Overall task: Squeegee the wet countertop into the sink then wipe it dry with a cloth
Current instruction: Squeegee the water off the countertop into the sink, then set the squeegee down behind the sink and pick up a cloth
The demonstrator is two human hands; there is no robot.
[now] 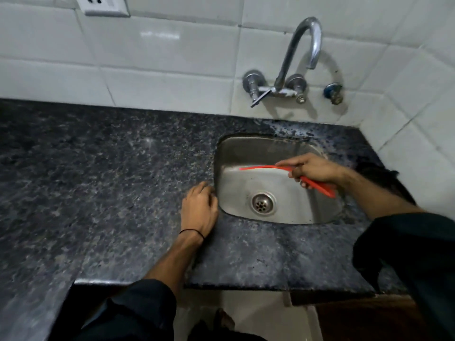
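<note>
My right hand [312,168] grips a red squeegee [258,167] by its handle, holding it in the air over the steel sink [226,153]; the blade points left and the handle end sticks out to the lower right. My left hand [199,210] rests palm down on the dark speckled granite countertop [110,180], fingers curled at the sink's left rim and holding nothing. Water beads lie on the counter behind the sink, under the tap. A dark cloth-like heap [379,172] lies on the counter right of the sink, partly hidden by my right arm.
A chrome wall tap [300,52] arches over the sink's back, with a small valve [332,92] to its right. The drain [262,203] sits mid-basin. White tiled walls close the back and right. The counter's front edge steps inward at my left forearm.
</note>
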